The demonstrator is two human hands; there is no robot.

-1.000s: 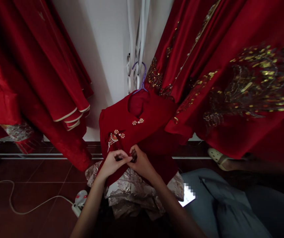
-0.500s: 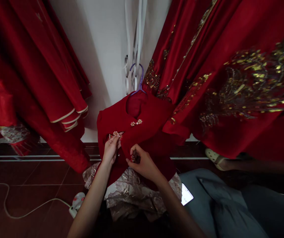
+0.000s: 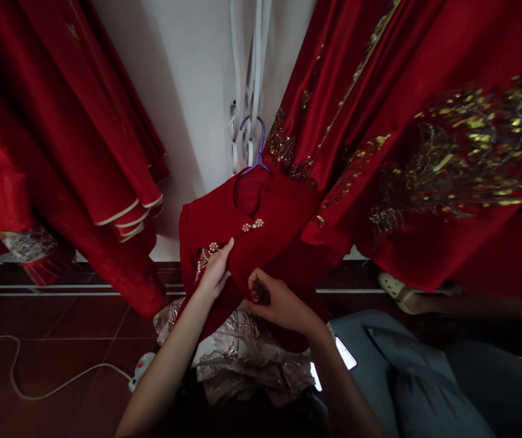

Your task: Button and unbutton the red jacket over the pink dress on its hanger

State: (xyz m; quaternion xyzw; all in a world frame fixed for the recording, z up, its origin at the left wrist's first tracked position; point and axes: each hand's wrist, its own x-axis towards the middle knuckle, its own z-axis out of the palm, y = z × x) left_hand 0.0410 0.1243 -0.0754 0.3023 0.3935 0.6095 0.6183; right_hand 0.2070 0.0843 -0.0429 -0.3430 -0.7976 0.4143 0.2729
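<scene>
A red garment (image 3: 210, 219) hangs on a purple hanger (image 3: 260, 155) in front of me. Beaded flower ornaments (image 3: 252, 225) sit below its neckline, and a jewelled ornament (image 3: 204, 258) lies on its left side. My left hand (image 3: 215, 272) is closed on the garment's front beside that ornament, thumb lying along the cloth. Over the lower front, my right hand (image 3: 283, 301) is closed, its thumb and forefinger curled round something small and dark that I cannot make out. Under the garment's hem is a shiny, crumpled pale gold fabric (image 3: 238, 353).
Red garments (image 3: 119, 158) hang at left, and sequinned red ones (image 3: 425, 243) at right. White metal bars (image 3: 254, 67) stand by the wall. A lit phone (image 3: 345, 353) lies by grey-blue cloth (image 3: 407, 365). A cable (image 3: 60, 389) crosses the tiled floor; a person's clog (image 3: 398, 292) shows at right.
My left hand has moved slightly right, off the jewelled ornament, which now shows more fully. My right hand has shifted a little right, still curled.
</scene>
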